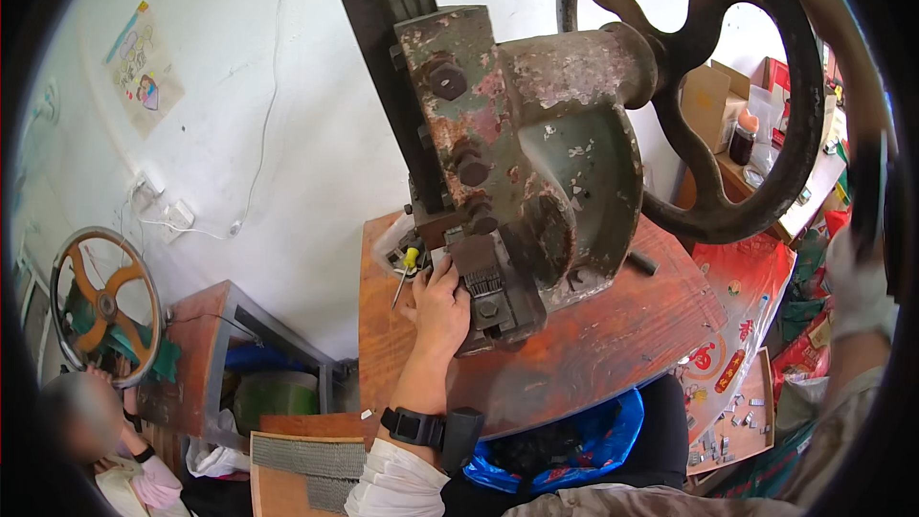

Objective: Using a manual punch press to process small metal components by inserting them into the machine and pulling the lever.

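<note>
My left hand (442, 311) is at the left side of the steel die block (490, 292), low on an old manual press (459, 124) with worn paint. Its fingers are bent together against the block's edge; whatever they pinch is too small or hidden to make out. Just left of the fingers is a screwdriver (410, 258) with a yellow handle. Out at the right rim, my right hand (850, 273), pale and blurred, is closed around a dark upright handle (871, 196) beside the press's big wheel (713, 182). Its separate fingers do not show clearly.
The press stands on a reddish wooden table (593, 354). A blue bag (613, 436) hangs below its front edge. At right is a tray (751, 421) of small metal pieces. Another person (105, 450) sits at lower left by a second wheel (107, 302).
</note>
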Action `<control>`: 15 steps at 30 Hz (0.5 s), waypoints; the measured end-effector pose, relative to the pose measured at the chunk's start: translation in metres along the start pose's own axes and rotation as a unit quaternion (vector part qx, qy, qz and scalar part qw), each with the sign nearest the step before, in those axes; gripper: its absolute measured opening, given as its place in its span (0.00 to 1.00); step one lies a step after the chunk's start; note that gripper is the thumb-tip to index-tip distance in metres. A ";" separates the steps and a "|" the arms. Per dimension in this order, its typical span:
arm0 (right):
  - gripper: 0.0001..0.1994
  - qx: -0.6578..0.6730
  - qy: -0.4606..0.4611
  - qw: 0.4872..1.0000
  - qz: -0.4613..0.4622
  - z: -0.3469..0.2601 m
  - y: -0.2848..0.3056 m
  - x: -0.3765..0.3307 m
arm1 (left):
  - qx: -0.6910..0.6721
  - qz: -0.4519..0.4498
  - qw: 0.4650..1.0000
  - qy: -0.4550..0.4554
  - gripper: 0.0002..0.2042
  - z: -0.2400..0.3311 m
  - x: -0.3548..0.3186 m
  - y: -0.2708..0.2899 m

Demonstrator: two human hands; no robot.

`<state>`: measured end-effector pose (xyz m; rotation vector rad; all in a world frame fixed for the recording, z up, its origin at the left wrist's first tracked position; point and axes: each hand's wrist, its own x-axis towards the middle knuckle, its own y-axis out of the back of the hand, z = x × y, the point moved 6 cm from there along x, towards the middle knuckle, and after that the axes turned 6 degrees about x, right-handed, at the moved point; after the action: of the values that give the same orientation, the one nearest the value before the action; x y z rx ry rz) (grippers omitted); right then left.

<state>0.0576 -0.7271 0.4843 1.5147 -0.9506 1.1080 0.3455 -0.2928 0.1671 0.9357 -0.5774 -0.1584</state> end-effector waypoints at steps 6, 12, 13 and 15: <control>0.20 0.007 -0.146 0.989 -0.011 -0.061 -0.021 -0.085 | -0.064 -0.026 0.998 0.013 0.20 -0.023 -0.005 0.008; 0.23 0.099 -0.183 0.969 0.131 -0.065 -0.180 -0.252 | -0.083 -0.027 0.996 0.023 0.19 -0.023 -0.006 -0.001; 0.23 0.069 -0.228 0.965 0.106 -0.055 -0.181 -0.272 | -0.098 -0.046 0.994 0.012 0.19 -0.018 -0.005 0.001; 0.12 0.261 -0.246 0.921 0.152 -0.082 -0.157 -0.207 | -0.092 -0.017 0.995 0.015 0.19 -0.028 -0.011 0.004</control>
<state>0.1339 -0.6080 0.2518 2.2047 -1.3347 1.2953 0.3509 -0.2669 0.1534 0.7677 -0.5098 -0.2233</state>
